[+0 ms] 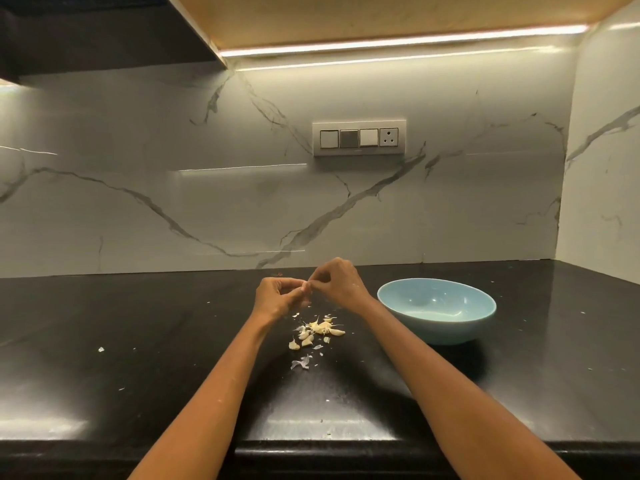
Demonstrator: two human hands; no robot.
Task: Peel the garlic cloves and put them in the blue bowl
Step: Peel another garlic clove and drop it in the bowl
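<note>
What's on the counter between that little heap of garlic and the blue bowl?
Nothing much: in the head view the black counter is bare between the garlic pile and the blue bowl, apart from perhaps tiny specks of skin.

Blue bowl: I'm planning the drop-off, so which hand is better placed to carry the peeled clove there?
Right hand: the light blue ceramic bowl sits just to its right; the left hand is farther.

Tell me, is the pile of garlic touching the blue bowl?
Apart. The head view shows a plain strip of bare black counter between the garlic pile and the blue bowl, which sits to the pile's right.
</note>
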